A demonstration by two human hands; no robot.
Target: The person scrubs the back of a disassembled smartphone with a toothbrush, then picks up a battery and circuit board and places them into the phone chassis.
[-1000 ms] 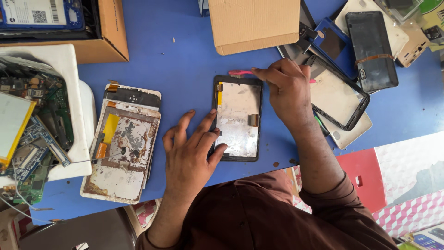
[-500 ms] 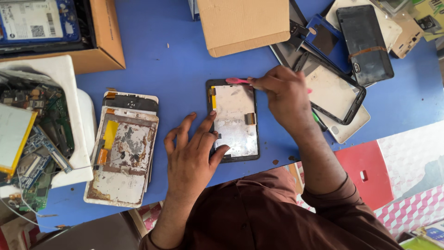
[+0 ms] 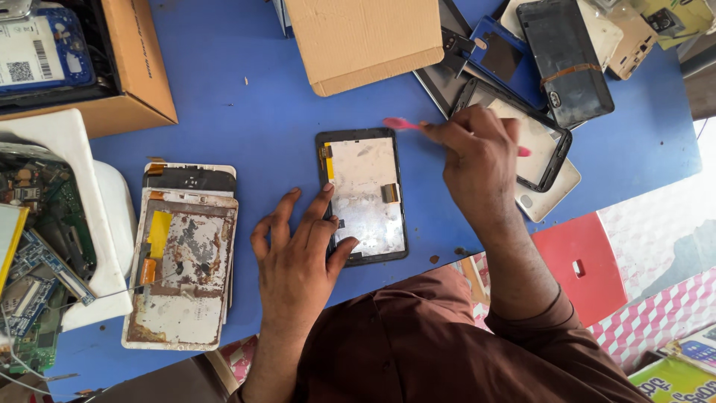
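— Where's the tablet (image 3: 367, 195)?

— Flat on the blue surface (image 3: 246, 104), back open, straight in front of the person.

— And the hands?

— The left hand (image 3: 298, 257) lies spread, fingertips pressing the tablet's left edge, grip released. The right hand (image 3: 477, 157) has its grip clenched on a pink tool (image 3: 399, 124), tip just beside the tablet's top right corner.

— Around it?

— Two stripped panels (image 3: 183, 261) to the left, a cardboard box (image 3: 362, 41) above, more tablet shells (image 3: 563, 60) at upper right.
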